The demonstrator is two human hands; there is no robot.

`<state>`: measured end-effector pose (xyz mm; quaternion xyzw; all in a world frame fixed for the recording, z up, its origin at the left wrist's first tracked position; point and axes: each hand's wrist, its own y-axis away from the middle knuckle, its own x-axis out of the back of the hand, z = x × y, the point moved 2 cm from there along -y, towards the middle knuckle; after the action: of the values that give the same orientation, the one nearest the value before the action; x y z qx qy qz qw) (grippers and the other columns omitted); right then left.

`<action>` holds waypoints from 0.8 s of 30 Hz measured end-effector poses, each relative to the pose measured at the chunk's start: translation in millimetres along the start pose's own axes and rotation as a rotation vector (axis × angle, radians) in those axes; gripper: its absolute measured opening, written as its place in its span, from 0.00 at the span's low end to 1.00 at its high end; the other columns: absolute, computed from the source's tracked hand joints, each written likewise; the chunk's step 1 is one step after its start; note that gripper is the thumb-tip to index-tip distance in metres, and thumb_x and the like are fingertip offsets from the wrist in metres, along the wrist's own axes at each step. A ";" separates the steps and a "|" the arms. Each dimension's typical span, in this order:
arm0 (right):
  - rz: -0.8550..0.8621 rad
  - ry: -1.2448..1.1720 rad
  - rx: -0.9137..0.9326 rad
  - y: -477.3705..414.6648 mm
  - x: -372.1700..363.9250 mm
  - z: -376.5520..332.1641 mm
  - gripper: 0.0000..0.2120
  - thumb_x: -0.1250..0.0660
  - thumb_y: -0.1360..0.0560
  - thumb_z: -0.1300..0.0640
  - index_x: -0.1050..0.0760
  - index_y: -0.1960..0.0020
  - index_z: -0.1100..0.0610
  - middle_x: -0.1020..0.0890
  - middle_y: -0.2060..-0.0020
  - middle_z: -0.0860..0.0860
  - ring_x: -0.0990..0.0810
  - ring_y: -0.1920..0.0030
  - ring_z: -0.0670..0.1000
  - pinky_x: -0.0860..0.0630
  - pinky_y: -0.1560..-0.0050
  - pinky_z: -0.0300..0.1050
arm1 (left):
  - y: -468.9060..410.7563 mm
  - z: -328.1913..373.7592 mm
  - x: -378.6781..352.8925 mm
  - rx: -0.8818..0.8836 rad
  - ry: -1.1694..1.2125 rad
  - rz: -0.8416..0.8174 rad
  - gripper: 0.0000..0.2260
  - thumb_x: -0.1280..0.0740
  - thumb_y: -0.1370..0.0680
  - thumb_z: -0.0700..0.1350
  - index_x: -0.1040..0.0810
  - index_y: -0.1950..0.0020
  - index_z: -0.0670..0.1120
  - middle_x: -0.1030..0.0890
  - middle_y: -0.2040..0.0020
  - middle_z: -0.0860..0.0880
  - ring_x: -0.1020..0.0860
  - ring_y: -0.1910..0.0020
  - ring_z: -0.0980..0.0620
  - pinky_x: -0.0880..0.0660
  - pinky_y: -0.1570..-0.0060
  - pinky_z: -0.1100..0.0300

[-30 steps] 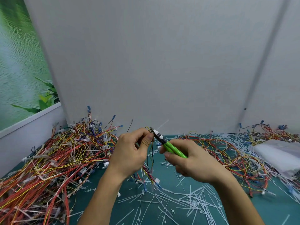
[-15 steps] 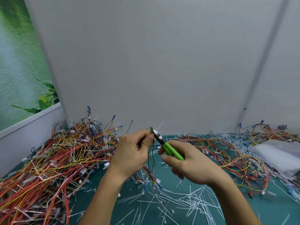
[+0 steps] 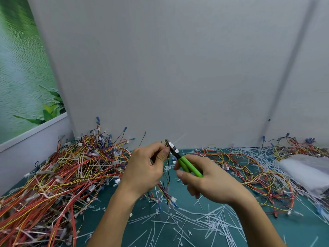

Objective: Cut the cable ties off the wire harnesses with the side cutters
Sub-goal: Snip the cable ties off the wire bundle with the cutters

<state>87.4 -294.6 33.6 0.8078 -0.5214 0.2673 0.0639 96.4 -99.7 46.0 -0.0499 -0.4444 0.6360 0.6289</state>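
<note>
Left hand point(image 3: 147, 168) pinches a thin harness point(image 3: 166, 177), which hangs below it. Right hand point(image 3: 208, 180) grips the cutters point(image 3: 185, 163), tip at the left thumb. The tie is too small to see. Close the blades on the tie alone, clear of wires and thumb.

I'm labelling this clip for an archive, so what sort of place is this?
Probably a harness rework bench in a workshop: a heap of wire harnesses, cut cable ties strewn over a green mat, plain grey partition panels behind.
</note>
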 end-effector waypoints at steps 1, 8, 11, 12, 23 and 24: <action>-0.021 0.013 -0.010 0.7 -0.2 -0.9 0.07 0.32 0.21 0.48 0.23 0.44 0.48 0.18 0.62 0.53 0.17 0.65 0.52 0.17 0.62 0.51 | 0.2 -1.7 -0.8 0.002 -0.007 -0.008 0.11 0.38 0.18 0.54 0.24 0.60 0.55 0.27 0.69 0.49 0.34 0.74 0.56 0.41 0.74 0.65; 0.087 0.206 0.051 -2.4 1.8 2.6 0.03 0.33 0.18 0.51 0.24 0.51 0.45 0.20 0.65 0.42 0.22 0.66 0.46 0.20 0.58 0.51 | 0.0 -6.1 -3.2 0.031 0.010 -0.025 0.12 0.38 0.18 0.53 0.24 0.59 0.51 0.29 0.71 0.52 0.34 0.74 0.57 0.41 0.74 0.65; 0.117 0.181 0.037 -1.7 3.4 0.9 0.07 0.33 0.18 0.52 0.25 0.55 0.45 0.23 0.69 0.45 0.24 0.70 0.50 0.21 0.66 0.52 | 0.6 -3.2 -2.5 0.024 0.017 -0.025 0.12 0.38 0.18 0.54 0.23 0.59 0.53 0.29 0.71 0.55 0.34 0.74 0.57 0.41 0.74 0.66; 0.113 0.173 0.037 -1.5 4.0 1.2 0.07 0.32 0.18 0.51 0.25 0.55 0.45 0.23 0.69 0.46 0.24 0.70 0.51 0.21 0.67 0.53 | 0.7 -1.8 -2.8 0.023 0.025 -0.023 0.12 0.38 0.19 0.55 0.23 0.59 0.54 0.29 0.71 0.55 0.34 0.74 0.57 0.41 0.74 0.66; 0.042 0.106 0.044 -2.7 0.7 3.8 0.05 0.32 0.20 0.46 0.23 0.47 0.45 0.17 0.61 0.51 0.15 0.63 0.51 0.16 0.56 0.58 | 0.5 -2.5 -2.0 0.009 0.006 -0.013 0.13 0.39 0.18 0.55 0.24 0.60 0.51 0.27 0.70 0.49 0.33 0.74 0.56 0.40 0.74 0.65; 0.048 0.108 0.052 -2.8 0.6 4.0 0.04 0.32 0.20 0.46 0.23 0.48 0.45 0.18 0.63 0.50 0.16 0.64 0.50 0.16 0.57 0.59 | 0.5 -2.4 -2.2 0.008 0.004 -0.015 0.13 0.39 0.18 0.55 0.24 0.60 0.52 0.28 0.70 0.50 0.33 0.74 0.56 0.41 0.74 0.65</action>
<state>91.5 -295.3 31.0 0.7809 -0.5293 0.3255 0.0646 98.0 -100.3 43.2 -0.0456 -0.4410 0.6328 0.6348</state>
